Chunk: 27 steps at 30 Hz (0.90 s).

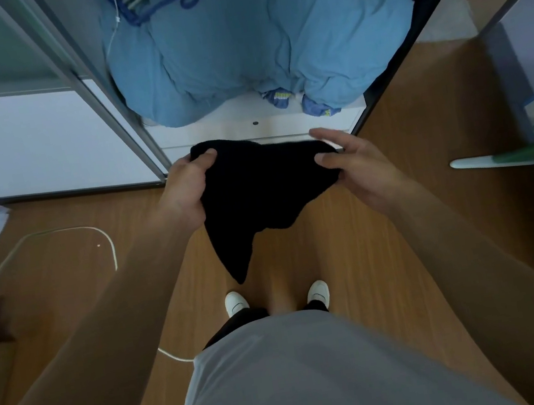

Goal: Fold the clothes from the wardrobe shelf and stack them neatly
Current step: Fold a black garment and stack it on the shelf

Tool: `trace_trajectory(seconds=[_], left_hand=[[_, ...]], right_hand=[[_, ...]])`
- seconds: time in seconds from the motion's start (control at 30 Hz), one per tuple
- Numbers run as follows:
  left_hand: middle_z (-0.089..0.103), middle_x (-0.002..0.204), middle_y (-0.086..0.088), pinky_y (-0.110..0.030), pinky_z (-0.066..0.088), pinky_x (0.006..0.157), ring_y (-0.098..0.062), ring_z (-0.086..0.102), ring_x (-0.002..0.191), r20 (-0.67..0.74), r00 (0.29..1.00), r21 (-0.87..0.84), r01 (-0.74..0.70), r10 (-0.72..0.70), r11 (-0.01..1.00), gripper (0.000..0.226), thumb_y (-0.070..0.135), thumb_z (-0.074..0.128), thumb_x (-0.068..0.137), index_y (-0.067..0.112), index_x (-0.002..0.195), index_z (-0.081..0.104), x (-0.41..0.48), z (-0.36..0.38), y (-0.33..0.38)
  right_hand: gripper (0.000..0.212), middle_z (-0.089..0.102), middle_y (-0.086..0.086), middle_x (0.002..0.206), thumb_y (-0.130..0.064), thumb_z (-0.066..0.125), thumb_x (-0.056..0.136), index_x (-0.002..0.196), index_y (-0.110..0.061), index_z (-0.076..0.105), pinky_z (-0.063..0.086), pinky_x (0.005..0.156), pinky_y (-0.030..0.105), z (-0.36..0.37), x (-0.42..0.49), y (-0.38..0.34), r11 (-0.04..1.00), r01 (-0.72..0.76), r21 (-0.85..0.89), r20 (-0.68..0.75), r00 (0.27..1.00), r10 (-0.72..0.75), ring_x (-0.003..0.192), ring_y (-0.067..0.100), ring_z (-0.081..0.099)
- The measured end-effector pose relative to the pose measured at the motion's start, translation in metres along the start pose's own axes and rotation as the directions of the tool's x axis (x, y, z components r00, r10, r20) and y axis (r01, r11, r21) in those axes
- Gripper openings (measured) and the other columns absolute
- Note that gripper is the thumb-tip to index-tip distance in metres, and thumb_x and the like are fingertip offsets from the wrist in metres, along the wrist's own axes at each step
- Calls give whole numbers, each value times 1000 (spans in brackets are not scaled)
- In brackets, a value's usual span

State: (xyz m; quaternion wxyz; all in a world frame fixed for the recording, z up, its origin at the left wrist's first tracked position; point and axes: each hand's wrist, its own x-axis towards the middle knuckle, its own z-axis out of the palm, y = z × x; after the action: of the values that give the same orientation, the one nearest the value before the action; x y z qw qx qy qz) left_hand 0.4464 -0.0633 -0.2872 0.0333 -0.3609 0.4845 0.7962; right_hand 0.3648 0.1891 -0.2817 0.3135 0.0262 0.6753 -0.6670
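The black garment [258, 196], clenched in the left grip [187, 186] and loosely pinched by the half-open right grip [357, 168], should probably be pulled flat before it is folded.

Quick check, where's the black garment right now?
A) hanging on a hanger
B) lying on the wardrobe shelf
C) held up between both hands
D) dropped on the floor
C: the left hand grips one top corner of the black garment and the right hand pinches the other side, so it hangs above the floor, in front of the shelf.
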Motion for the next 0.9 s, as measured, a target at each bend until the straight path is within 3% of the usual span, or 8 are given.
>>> trace_trajectory(seconds=[0.17,0.3,0.37,0.43,0.53,0.6,0.73,0.9], left_hand=[[68,112,-5,-26,58,65,-20,73,91,-104,994,208,-14,36,978,53,19,68,95,27,143,47,9,-8,0],[77,103,-8,-19,57,66,-15,75,86,-21,1000,364,-7,16,931,31,6,55,99,25,102,79,7,-10,4],[78,98,-3,-19,57,68,-17,74,94,15,1000,418,10,-18,909,31,5,55,97,22,93,81,4,-11,10],[78,103,-3,-19,58,74,-17,73,99,124,991,435,-1,-59,900,19,10,66,93,18,104,79,2,-12,17],[75,115,-4,-25,57,90,-17,71,106,282,950,519,-37,-131,854,59,23,87,71,18,126,67,-1,-12,21],[70,119,2,-26,54,94,-15,68,108,281,954,696,-126,-106,706,71,21,92,67,21,132,61,0,-8,18],[60,109,10,-13,43,76,-10,57,104,288,954,905,-301,86,300,53,9,78,76,24,124,62,9,4,9],[61,99,-1,-19,43,79,-11,57,96,338,863,898,-415,374,145,16,17,73,79,12,94,76,18,-1,5]], right_hand=[[29,73,4,116,-3,62,94,118,-14,73,51,102,27,10,-4,-4,975,84,-206,9,996,-84,114,19,66],[48,63,-8,123,-23,78,85,130,-18,64,44,94,17,18,-6,-8,713,183,-677,156,982,-103,111,5,58],[29,70,-4,104,-21,77,87,115,-16,72,48,78,19,21,-6,-5,701,182,-689,131,983,-127,91,4,64],[6,72,0,84,-19,74,90,94,-15,77,47,63,18,21,-9,-3,767,187,-614,79,981,-177,70,4,64],[4,66,6,93,-21,74,90,91,-18,76,46,74,19,15,-6,-3,725,223,-652,40,965,-261,85,11,62],[8,59,9,107,-20,74,89,97,-17,76,42,87,17,14,-5,-4,698,233,-677,49,961,-273,100,13,58],[19,53,-1,136,-14,75,88,106,-8,77,37,108,21,10,-6,-6,641,266,-720,60,944,-324,127,10,48],[17,73,1,112,-12,74,88,104,-6,78,51,102,39,11,-12,-13,764,280,-581,46,949,-313,106,15,67]])
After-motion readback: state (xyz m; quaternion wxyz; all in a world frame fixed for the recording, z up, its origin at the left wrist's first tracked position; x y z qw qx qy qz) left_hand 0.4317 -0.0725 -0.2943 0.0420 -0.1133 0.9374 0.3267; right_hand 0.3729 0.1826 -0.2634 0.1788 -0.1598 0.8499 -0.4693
